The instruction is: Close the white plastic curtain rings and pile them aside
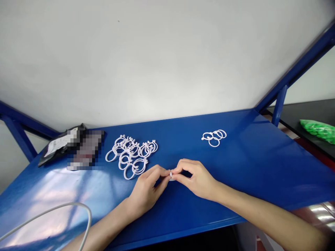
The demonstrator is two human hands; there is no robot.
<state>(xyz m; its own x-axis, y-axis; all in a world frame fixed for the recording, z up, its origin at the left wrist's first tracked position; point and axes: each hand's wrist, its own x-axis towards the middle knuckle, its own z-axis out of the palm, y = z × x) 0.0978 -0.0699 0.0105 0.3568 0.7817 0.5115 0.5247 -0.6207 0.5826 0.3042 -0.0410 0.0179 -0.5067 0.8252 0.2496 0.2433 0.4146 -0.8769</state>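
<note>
Fingertips of my left hand [148, 188] and my right hand [196, 177] meet over the blue table, both pinched on one small white ring [171, 179]. Most of that ring is hidden behind the fingers; only a bit of its top and edge shows. Left of my hands lies a loose pile of white rings [131, 153], each with a small clip or eyelet on its rim. A smaller group of similar white rings [214, 142] rests farther back on the right.
A black plastic package [61, 143] with a white label lies at the back left, beside a blurred-out flat item [87, 150]. A white cable [47, 211] loops across the front left. Blue frame bars [279, 104] flank the table [178, 139]; a green bag [318, 130] sits beyond, right.
</note>
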